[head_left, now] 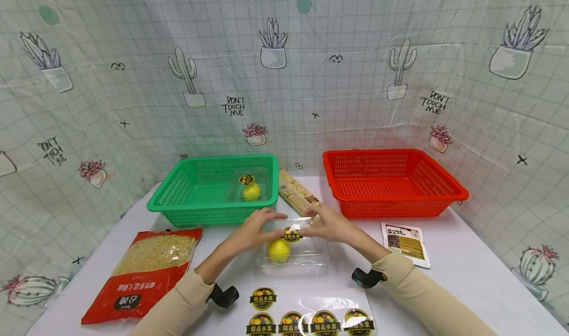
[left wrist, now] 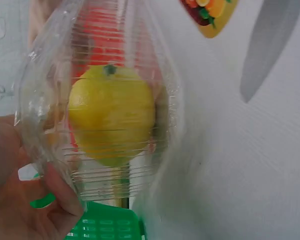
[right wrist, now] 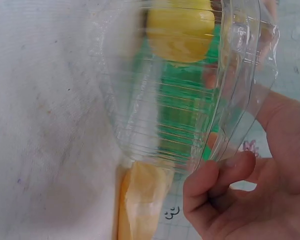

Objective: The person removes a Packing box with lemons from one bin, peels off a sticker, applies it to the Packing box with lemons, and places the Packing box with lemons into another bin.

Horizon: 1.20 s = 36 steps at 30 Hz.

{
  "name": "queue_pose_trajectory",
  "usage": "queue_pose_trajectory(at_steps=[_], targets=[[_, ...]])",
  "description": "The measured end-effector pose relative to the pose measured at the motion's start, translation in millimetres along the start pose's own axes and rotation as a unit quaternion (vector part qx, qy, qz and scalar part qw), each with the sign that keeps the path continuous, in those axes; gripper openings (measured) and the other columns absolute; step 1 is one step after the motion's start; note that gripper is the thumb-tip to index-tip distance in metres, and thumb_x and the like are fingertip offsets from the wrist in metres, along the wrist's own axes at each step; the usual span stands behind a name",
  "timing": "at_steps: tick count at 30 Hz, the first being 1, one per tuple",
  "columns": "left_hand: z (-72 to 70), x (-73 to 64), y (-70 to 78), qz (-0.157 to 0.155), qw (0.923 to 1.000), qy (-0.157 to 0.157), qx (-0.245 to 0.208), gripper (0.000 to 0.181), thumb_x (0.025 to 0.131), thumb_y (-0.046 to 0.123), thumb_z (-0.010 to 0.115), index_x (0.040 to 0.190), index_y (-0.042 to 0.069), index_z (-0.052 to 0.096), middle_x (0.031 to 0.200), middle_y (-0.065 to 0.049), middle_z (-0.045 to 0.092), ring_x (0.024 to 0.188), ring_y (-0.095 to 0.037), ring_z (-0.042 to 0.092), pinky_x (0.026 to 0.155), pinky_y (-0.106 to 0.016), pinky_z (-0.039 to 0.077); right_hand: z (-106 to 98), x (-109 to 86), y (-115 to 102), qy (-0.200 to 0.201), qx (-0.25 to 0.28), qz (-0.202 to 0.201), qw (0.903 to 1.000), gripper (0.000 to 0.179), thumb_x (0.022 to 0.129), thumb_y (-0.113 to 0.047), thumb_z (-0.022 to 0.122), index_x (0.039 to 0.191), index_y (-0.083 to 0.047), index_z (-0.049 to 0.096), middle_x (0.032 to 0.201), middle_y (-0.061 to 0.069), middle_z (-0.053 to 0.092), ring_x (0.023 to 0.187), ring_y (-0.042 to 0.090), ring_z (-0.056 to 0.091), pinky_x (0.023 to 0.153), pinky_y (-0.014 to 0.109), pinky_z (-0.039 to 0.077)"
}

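A clear plastic clamshell box point(head_left: 308, 253) stands on the white table in front of me, with a round yellow fruit point(left wrist: 111, 115) inside. A black and gold fruit sticker point(head_left: 292, 234) lies on its lid. My left hand point(head_left: 257, 231) grips the box's left side, thumb on the lid beside the sticker and fingers around the far edge. From the right, my right hand point(head_left: 331, 225) holds the box the same way, thumb at the sticker's other side. In the right wrist view its fingers point(right wrist: 202, 187) are curled at the box's rim.
A sheet of matching stickers point(head_left: 311, 299) lies at the front. Behind left, a green basket point(head_left: 213, 215) holds another stickered box point(head_left: 235, 190) with yellow fruit. A red basket point(head_left: 395, 207), tan packet point(head_left: 293, 190), red pasta bag point(head_left: 120, 289) and white pouch point(head_left: 406, 244) surround the box.
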<state>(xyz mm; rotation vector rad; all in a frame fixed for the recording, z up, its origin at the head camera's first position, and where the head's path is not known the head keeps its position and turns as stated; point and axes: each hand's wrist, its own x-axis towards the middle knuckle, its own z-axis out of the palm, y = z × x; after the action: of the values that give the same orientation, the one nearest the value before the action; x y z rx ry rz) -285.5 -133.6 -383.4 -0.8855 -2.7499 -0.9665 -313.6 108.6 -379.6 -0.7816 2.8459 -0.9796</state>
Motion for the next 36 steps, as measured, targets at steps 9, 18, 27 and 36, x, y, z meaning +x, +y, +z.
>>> queue_pose_trajectory(at_steps=[9, 18, 27, 36], targets=[[-1.3, -0.6, 10.1, -0.044, 0.9987, -0.025, 0.011, 0.057, 0.086, 0.038, 0.075, 0.134, 0.010, 0.060, 0.134, -0.017, 0.056, 0.121, -0.034, 0.049, 0.097, -0.056, 0.046, 5.1, -5.5, -9.7, 0.012, -0.051, 0.037, 0.9979, 0.067, 0.070, -0.055, 0.082, 0.118, -0.013, 0.064, 0.122, 0.010, 0.058, 0.098, 0.023, 0.055, 0.076, 0.036, 0.046], [1.7, -3.1, 12.7, -0.041, 0.9987, -0.003, 0.030, 0.057, 0.086, 0.042, 0.074, 0.133, 0.013, 0.062, 0.132, -0.018, 0.057, 0.119, -0.034, 0.051, 0.093, -0.054, 0.048, 7.1, -7.4, -20.0, 0.015, -0.103, 0.048, 0.9933, 0.071, 0.072, -0.062, 0.078, 0.122, -0.014, 0.064, 0.122, 0.011, 0.058, 0.097, 0.024, 0.058, 0.075, 0.038, 0.048], [-0.9, -6.8, 6.7, -0.027, 0.9992, 0.029, 0.005, 0.045, 0.093, 0.030, 0.067, 0.132, 0.007, 0.062, 0.132, -0.017, 0.058, 0.122, -0.036, 0.054, 0.100, -0.056, 0.046, -0.8, -21.8, -16.7, 0.019, -0.064, 0.019, 0.9976, 0.073, 0.081, -0.056, 0.073, 0.137, -0.014, 0.055, 0.136, 0.014, 0.054, 0.115, 0.032, 0.057, 0.093, 0.054, 0.050], [-15.5, -18.6, -8.7, -0.037, 0.9980, 0.024, -0.046, 0.041, 0.098, 0.024, 0.061, 0.134, 0.003, 0.059, 0.133, -0.020, 0.058, 0.098, -0.036, 0.067, 0.075, -0.038, 0.059, -15.3, -48.0, -11.0, 0.005, -0.030, 0.018, 0.9994, 0.067, 0.083, -0.048, 0.075, 0.136, -0.014, 0.054, 0.136, 0.017, 0.051, 0.076, 0.012, 0.057, 0.068, 0.031, 0.050]])
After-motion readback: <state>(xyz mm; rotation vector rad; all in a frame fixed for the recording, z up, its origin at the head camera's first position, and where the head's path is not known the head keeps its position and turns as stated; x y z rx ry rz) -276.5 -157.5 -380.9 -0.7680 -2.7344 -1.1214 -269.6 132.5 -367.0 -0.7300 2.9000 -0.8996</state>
